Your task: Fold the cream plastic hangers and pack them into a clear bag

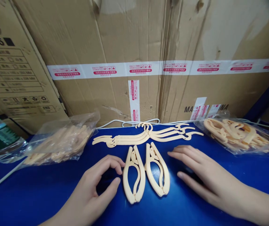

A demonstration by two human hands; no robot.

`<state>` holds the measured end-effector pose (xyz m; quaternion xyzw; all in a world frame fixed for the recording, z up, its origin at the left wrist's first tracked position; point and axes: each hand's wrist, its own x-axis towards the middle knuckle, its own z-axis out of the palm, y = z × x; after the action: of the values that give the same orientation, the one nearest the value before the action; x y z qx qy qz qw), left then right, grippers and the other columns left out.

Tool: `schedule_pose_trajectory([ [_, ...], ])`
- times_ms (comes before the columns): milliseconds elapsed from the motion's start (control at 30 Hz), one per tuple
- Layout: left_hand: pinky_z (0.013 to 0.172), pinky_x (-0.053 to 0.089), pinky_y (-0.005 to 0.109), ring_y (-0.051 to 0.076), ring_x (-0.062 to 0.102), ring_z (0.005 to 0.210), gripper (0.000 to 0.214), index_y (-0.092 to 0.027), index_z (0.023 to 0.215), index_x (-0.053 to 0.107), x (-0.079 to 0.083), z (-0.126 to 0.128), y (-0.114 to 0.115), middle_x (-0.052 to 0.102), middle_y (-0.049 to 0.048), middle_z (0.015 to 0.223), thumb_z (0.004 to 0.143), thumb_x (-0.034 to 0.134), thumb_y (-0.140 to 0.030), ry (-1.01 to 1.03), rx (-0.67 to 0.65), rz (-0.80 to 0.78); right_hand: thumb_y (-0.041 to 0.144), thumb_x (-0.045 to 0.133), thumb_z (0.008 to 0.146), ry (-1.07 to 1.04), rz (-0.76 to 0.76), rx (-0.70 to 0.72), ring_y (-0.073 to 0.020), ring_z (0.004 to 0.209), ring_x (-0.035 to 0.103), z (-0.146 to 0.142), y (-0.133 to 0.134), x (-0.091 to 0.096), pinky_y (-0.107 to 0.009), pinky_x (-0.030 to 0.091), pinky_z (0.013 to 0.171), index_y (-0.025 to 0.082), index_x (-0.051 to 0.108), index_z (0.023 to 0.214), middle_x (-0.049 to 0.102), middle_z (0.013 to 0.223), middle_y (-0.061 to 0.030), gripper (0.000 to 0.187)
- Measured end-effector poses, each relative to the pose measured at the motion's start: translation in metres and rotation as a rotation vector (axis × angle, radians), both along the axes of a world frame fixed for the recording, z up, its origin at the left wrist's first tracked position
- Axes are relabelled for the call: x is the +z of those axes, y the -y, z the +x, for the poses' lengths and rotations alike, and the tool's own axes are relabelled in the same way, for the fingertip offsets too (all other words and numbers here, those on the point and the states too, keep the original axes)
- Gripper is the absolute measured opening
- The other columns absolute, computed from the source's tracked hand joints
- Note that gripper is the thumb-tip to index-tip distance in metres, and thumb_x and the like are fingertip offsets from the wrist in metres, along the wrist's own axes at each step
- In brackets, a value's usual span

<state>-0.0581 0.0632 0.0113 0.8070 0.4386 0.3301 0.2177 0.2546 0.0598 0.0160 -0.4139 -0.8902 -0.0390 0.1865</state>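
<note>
Two folded cream plastic clothes hangers lie side by side on the blue tabletop. My left hand (97, 185) is beside the left folded hanger (142, 175), fingers curved and thumb apart, the fingertips at or very near its edge. To the right of the other folded hanger (150, 175), my right hand (202, 175) hovers or rests with fingers stretched out and thumb apart, holding nothing. Behind the folded pair, several unfolded hangers (131, 142) lie in an overlapping stack, their hooks toward the cardboard.
A clear bag of hangers (64, 141) lies at left, another bag of hangers (240, 135) at right. A large bottle (0, 138) stands at far left. White cable (115, 121) runs along the back, before a large taped cardboard box (101, 97). Another carton (12, 69) leans at left.
</note>
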Motion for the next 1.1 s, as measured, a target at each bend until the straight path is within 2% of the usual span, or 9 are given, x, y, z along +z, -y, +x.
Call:
schedule_pose_trajectory([
  [233,0.082,0.049,0.025,0.018,0.062,0.098,0.006,-0.025,0.088,0.052,-0.001,0.0,0.0,0.064,0.0006,0.105,0.087,0.051,-0.019,0.006,0.012,0.01,0.034,0.039,0.096,-0.006,0.048,-0.17,-0.0284,0.131,0.045,0.036,-0.043,-0.021,-0.051,0.04,0.107,0.014,0.045,0.138,0.049,0.14,-0.0163,0.047],
  [400,0.082,0.048,0.025,0.017,0.062,0.098,0.007,-0.025,0.089,0.051,-0.001,0.0,0.0,0.064,-0.0002,0.104,0.087,0.049,-0.018,0.023,0.008,0.012,0.038,0.035,0.097,0.03,-0.017,-0.213,-0.0296,0.138,0.033,0.046,-0.053,-0.028,-0.053,0.033,0.111,0.01,0.038,0.144,0.039,0.148,-0.0163,0.055],
  [500,0.082,0.048,0.026,0.017,0.062,0.098,0.007,-0.025,0.089,0.052,-0.001,0.0,0.0,0.064,0.0001,0.103,0.087,0.049,-0.018,0.021,-0.005,0.003,0.04,0.033,0.097,0.031,-0.044,-0.218,-0.0296,0.139,0.031,0.047,-0.053,-0.03,-0.053,0.031,0.112,0.011,0.038,0.144,0.039,0.149,-0.0155,0.056],
  [867,0.081,0.048,0.024,0.016,0.061,0.095,0.008,-0.025,0.088,0.051,0.001,0.001,0.002,0.064,-0.0004,0.102,0.088,0.048,-0.017,0.021,-0.029,-0.01,0.038,0.039,0.096,-0.05,0.014,-0.178,-0.031,0.127,0.048,0.045,-0.051,-0.029,-0.052,0.043,0.104,0.02,0.049,0.135,0.051,0.138,-0.014,0.045],
  [1100,0.082,0.048,0.025,0.016,0.061,0.094,0.008,-0.024,0.087,0.05,0.0,0.001,0.002,0.064,0.0001,0.099,0.088,0.047,-0.017,0.001,-0.031,-0.02,0.033,0.042,0.096,-0.129,0.0,-0.109,-0.0257,0.11,0.059,0.043,-0.052,-0.029,-0.045,0.051,0.095,0.024,0.058,0.123,0.061,0.119,-0.0114,0.033],
])
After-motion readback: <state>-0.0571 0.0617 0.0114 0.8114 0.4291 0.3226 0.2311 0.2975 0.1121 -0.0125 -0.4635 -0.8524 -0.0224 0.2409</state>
